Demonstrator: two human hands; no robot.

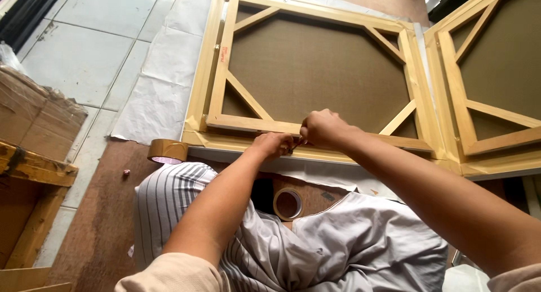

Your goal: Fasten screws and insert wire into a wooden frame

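Both hands meet at the near edge of a stretched canvas (315, 67) lying face down on the floor. The left hand (274, 144) is curled with its fingers pressed on the taped lower bar of the wooden frame; the right hand (322, 128) is closed in a fist, pinching a small item against the same bar, too hidden to name. A second canvas (496, 72) lies just beside the first on the right, their edges touching. Two rolls of brown tape show: one (167, 151) by the frame's near left corner, one (288, 203) between the person's knees. White paper (163, 72) and bare tiles leave open floor on the left, up to a cardboard box (31, 117).
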